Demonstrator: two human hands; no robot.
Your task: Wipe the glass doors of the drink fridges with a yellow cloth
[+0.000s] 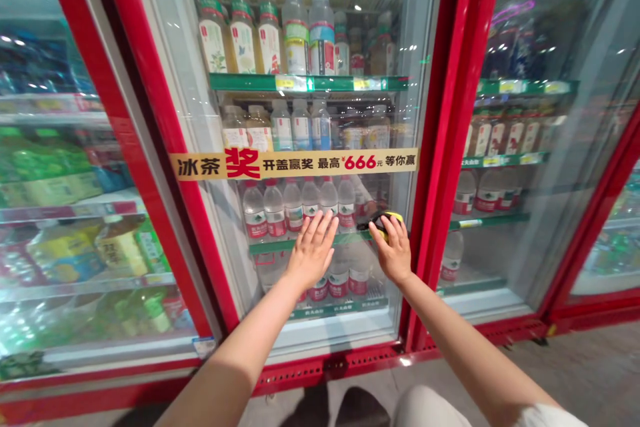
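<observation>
My left hand is held flat with its fingers spread, at or just before the glass door, in front of the lower bottle rows. To its right, my right hand has its fingers around a black and yellow object, near the door's right side. Behind the glass stand clear water bottles with red caps and labels. A yellow banner with black and red lettering crosses the door above both hands.
Red frames border the glass doors. Higher shelves hold tea bottles. A blurred cooler with green and yellow bottles stands left, another cooler right. Grey floor and my knee show below.
</observation>
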